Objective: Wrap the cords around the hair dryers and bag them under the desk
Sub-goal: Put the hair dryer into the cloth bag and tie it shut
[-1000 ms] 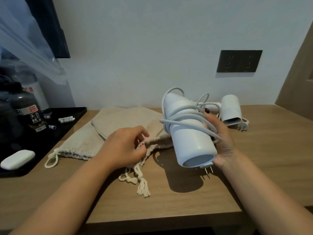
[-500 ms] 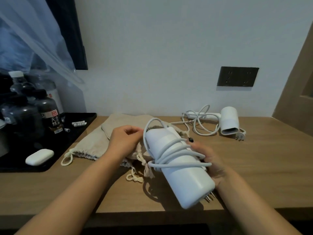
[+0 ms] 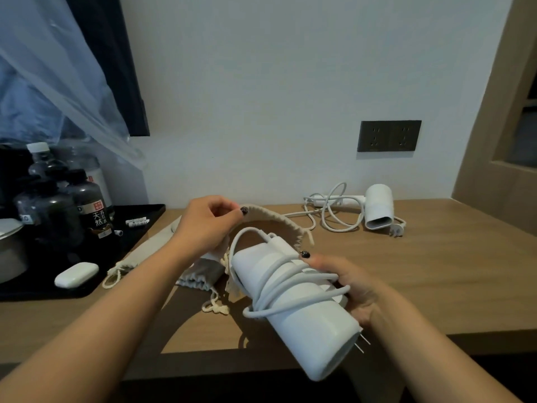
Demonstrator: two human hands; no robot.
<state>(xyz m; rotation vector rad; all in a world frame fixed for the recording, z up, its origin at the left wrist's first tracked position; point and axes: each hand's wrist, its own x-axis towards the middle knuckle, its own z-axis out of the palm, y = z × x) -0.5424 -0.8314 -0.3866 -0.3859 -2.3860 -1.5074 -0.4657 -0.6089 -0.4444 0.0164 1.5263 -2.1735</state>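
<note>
My right hand [image 3: 345, 286] grips a white hair dryer [image 3: 296, 312] with its cord wound around the barrel; the plug prongs stick out at the near end. Its far end points into the mouth of a beige drawstring bag [image 3: 279, 225]. My left hand [image 3: 203, 225] pinches that bag's rim and holds it lifted open. A second beige bag [image 3: 151, 251] lies flat on the wooden desk [image 3: 436, 274] to the left. A second white hair dryer [image 3: 377, 206] lies at the back right, its cord [image 3: 331, 210] loose in loops beside it.
A black tray [image 3: 145, 225] at the left carries dark bottles [image 3: 93, 205], a white case [image 3: 76, 274] and small packets. A dark wall socket [image 3: 389, 136] sits above the desk. A wooden door frame [image 3: 494, 126] stands at right. Clear plastic hangs top left.
My left hand lifted the bag's rim up and back, opening its mouth. My right hand tilted the wrapped dryer and brought its far end to the opening. The view dropped back from the desk.
</note>
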